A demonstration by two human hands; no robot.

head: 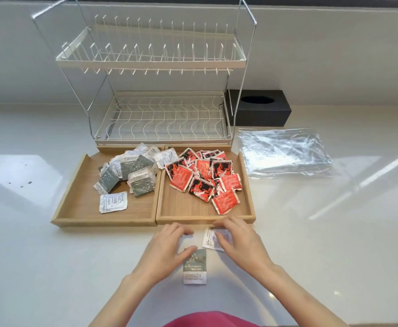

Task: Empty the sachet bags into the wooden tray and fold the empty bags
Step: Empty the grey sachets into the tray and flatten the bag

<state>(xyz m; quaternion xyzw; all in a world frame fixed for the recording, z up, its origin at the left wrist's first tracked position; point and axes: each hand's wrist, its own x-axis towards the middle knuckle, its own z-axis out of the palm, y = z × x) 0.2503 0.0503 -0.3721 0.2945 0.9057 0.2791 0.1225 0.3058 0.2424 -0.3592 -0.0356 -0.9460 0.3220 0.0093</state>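
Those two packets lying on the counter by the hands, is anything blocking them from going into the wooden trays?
Nothing visible. The green sachet and white sachet lie just before the trays' low front wall, under the left hand and right hand. Bare tray floor lies just beyond.

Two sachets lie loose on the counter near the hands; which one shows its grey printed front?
The grey-fronted sachet nearest the person, under the left hand's thumb. The other sachet, under the right hand, shows only white with small print.

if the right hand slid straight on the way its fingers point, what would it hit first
Probably the near wall of the right wooden tray, just beyond the right hand, whose fingertips nearly touch it; depth is hard to judge.
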